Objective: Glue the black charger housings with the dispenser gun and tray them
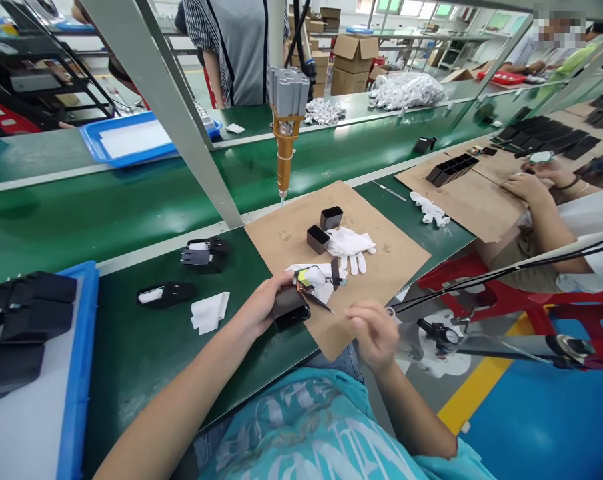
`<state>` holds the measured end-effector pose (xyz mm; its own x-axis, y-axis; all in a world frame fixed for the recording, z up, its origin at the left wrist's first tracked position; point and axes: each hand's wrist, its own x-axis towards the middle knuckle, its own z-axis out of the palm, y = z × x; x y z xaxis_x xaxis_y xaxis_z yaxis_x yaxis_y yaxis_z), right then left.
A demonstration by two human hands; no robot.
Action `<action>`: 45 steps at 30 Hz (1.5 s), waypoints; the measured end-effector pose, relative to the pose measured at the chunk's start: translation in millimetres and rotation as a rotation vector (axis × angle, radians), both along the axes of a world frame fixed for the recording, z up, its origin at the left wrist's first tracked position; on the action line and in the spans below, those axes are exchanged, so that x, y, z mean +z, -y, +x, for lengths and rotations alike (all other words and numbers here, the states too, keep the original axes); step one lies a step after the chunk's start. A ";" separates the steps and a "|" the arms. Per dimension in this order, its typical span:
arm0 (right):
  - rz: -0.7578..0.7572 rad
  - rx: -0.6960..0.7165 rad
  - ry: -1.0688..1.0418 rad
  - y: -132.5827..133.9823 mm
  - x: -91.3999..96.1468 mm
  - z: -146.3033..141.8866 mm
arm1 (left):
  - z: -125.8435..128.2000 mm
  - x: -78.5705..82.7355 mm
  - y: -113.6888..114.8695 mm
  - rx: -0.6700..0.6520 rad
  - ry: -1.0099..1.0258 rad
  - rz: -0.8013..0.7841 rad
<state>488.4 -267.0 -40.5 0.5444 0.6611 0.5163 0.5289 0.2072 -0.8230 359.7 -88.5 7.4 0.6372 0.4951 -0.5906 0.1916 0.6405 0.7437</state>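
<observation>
My left hand point(261, 308) is closed around a small black box-shaped housing point(290, 311) at the near edge of a brown cardboard sheet point(391, 257). A small circuit part with coloured wires point(306, 279) sticks out just above the housing. My right hand point(374, 333) hovers to the right of it, blurred, fingers curled; nothing clear shows in it. A thin dark tool point(320, 303) lies between the two hands. Two open black housings point(324, 229) and a white glove point(350, 245) rest farther back on the cardboard.
An orange dispenser nozzle point(284, 157) hangs over the cardboard's far edge. A blue tray point(79, 373) with black parts sits at my left, with loose black parts point(204, 255) and a white cloth point(209, 312) beside it. Another person's hands point(534, 180) work at the right; someone stands behind the belt.
</observation>
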 end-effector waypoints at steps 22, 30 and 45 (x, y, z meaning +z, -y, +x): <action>-0.108 0.609 -0.589 -61.8 2.2 22.8 | -14.0 -1.8 8.9 -0.253 0.084 -0.369; -0.150 0.596 -0.672 -61.6 -7.8 21.0 | -13.9 2.6 8.2 -0.209 0.141 -0.365; 0.012 0.330 -0.881 -59.8 -14.6 22.0 | -18.3 -23.8 -16.9 -0.324 0.023 0.487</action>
